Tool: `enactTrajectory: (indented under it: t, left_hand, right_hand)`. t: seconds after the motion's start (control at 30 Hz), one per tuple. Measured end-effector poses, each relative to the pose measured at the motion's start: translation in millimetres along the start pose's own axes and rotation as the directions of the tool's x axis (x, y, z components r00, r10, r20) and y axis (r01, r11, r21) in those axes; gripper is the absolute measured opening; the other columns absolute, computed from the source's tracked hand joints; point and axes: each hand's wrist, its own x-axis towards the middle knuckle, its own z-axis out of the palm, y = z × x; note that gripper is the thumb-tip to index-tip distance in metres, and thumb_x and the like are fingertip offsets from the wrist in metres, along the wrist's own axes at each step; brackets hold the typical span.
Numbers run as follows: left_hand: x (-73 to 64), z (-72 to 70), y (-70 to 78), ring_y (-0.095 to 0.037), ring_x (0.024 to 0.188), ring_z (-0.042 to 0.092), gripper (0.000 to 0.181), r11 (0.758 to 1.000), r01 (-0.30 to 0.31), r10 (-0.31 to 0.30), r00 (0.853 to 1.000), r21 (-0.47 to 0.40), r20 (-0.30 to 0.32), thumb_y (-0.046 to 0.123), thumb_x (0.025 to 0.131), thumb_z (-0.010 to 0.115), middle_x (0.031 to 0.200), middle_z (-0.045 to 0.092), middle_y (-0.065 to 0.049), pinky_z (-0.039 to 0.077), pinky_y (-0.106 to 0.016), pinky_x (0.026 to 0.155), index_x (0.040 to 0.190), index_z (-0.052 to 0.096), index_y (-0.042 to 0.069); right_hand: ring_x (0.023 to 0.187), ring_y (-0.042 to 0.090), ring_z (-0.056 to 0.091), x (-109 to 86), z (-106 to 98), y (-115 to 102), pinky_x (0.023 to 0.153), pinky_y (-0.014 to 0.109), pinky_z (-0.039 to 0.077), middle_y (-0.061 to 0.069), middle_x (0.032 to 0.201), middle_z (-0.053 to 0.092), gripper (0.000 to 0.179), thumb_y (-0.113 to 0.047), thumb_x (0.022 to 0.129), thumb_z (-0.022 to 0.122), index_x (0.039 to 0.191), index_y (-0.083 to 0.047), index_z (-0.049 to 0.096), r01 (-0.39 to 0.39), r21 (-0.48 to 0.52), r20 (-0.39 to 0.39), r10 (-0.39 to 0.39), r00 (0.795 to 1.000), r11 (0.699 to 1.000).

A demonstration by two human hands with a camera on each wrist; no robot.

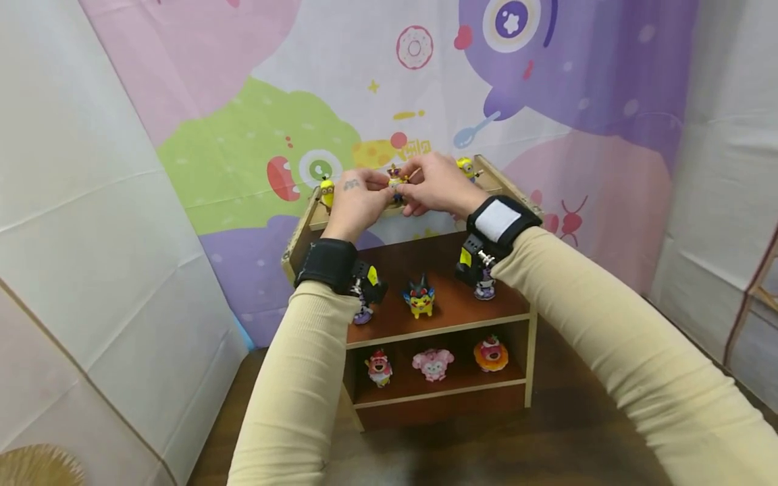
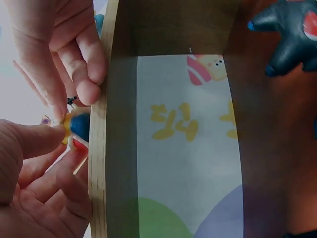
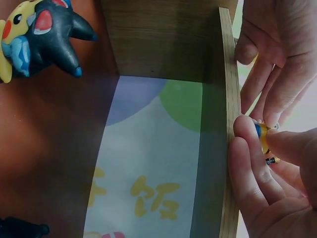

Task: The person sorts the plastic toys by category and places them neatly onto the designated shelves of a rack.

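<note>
A small yellow minion figurine (image 1: 396, 182) with a crown and blue overalls is at the middle of the shelf's top board. My left hand (image 1: 360, 201) pinches it from the left between thumb and fingers. From the other side, the thumb and fingertips of my right hand (image 1: 442, 183) pinch it too. In the left wrist view the figurine's blue part (image 2: 80, 125) meets the pale wooden board edge (image 2: 99, 163). Fingers hide much of it in the right wrist view. Minion figurines stand at either end of the board, one left (image 1: 327, 194) and one right (image 1: 467, 168).
Below, the middle shelf holds a yellow figurine in a black hood (image 1: 420, 298), flanked by purple-based figurines (image 1: 485, 289) partly covered by the wrist cameras. On the lowest shelf sit a red-hatted bear (image 1: 379, 368), a pink figurine (image 1: 433, 365) and a doughnut-ringed bear (image 1: 491, 354). A cartoon curtain (image 1: 340, 61) hangs behind.
</note>
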Motion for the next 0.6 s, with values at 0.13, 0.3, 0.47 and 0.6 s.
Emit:
enactTrajectory:
  t: [0.13, 0.3, 0.47, 0.6]
  left_hand:
    - [-0.2, 1.5, 1.4, -0.022, 0.089, 0.067, 0.028, 1.000, 0.021, -0.021, 1.000, -0.020, -0.017, 0.015, 0.098, 0.065, 0.117, 0.072, -0.014, 0.052, -0.029, 0.069, 0.123, 0.070, 0.004]
    - [-1.3, 4.0, 2.2, -0.015, 0.072, 0.060, 0.026, 0.996, 0.061, -0.063, 0.998, -0.068, -0.031, 0.015, 0.098, 0.066, 0.115, 0.073, -0.013, 0.048, -0.023, 0.056, 0.122, 0.070, 0.004]
    - [-1.8, 4.5, 3.9, -0.017, 0.080, 0.062, 0.030, 0.986, 0.087, -0.091, 0.996, -0.145, -0.018, 0.015, 0.098, 0.067, 0.120, 0.071, -0.013, 0.049, -0.021, 0.051, 0.125, 0.068, 0.004]
    - [-4.1, 5.2, 3.6, -0.019, 0.079, 0.062, 0.034, 0.982, 0.086, -0.090, 0.996, -0.168, -0.015, 0.016, 0.098, 0.066, 0.125, 0.069, -0.014, 0.048, -0.021, 0.052, 0.130, 0.065, 0.003]
  right_hand:
    - [0.060, 0.011, 0.071, 0.6, 0.9, -0.9, 0.069, 0.033, 0.062, 0.023, 0.120, 0.069, 0.036, -0.008, 0.101, 0.062, 0.133, 0.005, 0.057, -0.006, 0.004, -0.011, 0.007, 1.000, 1.000]
    - [0.059, 0.012, 0.071, -0.7, 2.8, -1.1, 0.067, 0.034, 0.062, 0.022, 0.118, 0.070, 0.036, -0.008, 0.101, 0.061, 0.134, 0.005, 0.058, -0.006, 0.007, -0.024, 0.006, 1.000, 1.000]
    - [0.062, 0.012, 0.071, -1.6, 2.8, -0.1, 0.064, 0.027, 0.061, 0.024, 0.129, 0.066, 0.042, -0.011, 0.101, 0.061, 0.140, 0.005, 0.053, -0.031, 0.039, -0.038, 0.032, 0.999, 0.999]
    - [0.061, 0.010, 0.070, -3.9, 3.2, -0.5, 0.063, 0.027, 0.060, 0.024, 0.130, 0.066, 0.046, -0.012, 0.100, 0.062, 0.141, 0.005, 0.050, -0.031, 0.061, -0.049, 0.034, 0.998, 0.998]
